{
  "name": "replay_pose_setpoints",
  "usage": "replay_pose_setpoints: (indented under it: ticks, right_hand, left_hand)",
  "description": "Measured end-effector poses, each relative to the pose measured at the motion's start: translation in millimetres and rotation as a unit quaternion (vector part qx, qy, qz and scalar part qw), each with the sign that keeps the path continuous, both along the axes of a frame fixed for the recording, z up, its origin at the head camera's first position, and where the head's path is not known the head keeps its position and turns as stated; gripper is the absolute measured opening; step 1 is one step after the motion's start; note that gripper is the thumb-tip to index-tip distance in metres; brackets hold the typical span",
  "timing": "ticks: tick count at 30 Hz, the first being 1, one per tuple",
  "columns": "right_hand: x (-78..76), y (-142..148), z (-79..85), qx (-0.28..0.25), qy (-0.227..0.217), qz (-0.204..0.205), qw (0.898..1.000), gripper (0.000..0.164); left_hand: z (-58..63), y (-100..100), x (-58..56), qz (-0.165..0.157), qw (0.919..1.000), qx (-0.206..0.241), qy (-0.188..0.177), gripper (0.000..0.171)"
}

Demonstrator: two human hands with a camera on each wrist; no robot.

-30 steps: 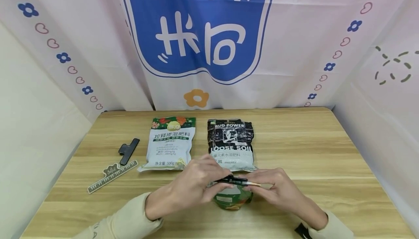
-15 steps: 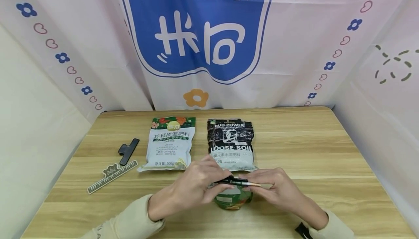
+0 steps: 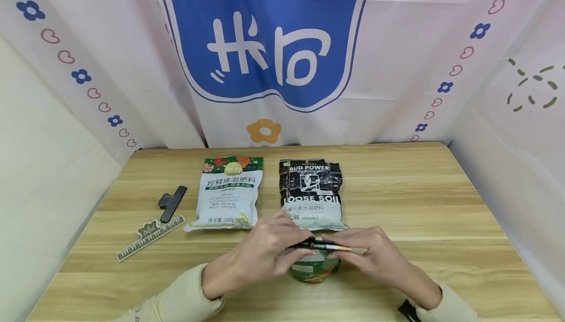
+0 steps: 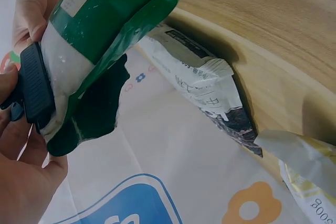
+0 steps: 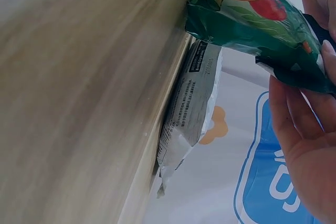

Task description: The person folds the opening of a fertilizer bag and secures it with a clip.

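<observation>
Left hand [image 3: 269, 246] curled, seen from the head, it pinches a black clip [image 3: 306, 242] at the top of a green bag [image 3: 314, 269], while the right hand [image 3: 372, 251] pinches the top's other end; the green bag sits beneath both hands, nearer the person than the BUD POWER bag [image 3: 311, 194]; from the left wrist, the clip's bar lies against the pale upper part; from the right wrist, printed fruit shows on the front

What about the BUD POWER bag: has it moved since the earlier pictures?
No; judged by the table, the BUD POWER bag hasn't shifted either way.
</observation>
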State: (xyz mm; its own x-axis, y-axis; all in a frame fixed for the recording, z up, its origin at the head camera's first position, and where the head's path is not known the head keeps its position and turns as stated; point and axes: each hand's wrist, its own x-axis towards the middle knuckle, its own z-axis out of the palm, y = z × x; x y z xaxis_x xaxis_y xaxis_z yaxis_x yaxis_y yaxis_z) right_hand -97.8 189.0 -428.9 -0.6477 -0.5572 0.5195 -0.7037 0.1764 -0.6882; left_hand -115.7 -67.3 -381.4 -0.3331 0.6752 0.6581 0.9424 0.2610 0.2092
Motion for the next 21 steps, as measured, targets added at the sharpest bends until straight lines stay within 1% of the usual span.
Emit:
replay_pose_setpoints:
  ticks: [4,10,14,21]
  right_hand:
    - [-0.1,0,-0.4,0.004,0.001,-0.002,1.0,0.034]
    - [-0.7,-1,-0.7,0.007,0.012,-0.001,1.0,0.034]
    - [-0.2,-1,-1.1,0.008,0.012,-0.007,1.0,0.034]
    - [0.5,-1,-1.0,0.015,0.013,-0.016,1.0,0.031]
  left_hand:
    - [-2.3,0,0.4,0.002,1.0,0.004,0.003,0.02]
    - [-5.8,-1,0.7,-0.003,0.9999,0.012,-0.009,0.019]
    - [-9.0,-1,-0.3,-0.007,0.9996,0.02,-0.016,0.02]
    - [-15.0,-1,-2.8,-0.017,0.998,0.05,-0.036,0.023]
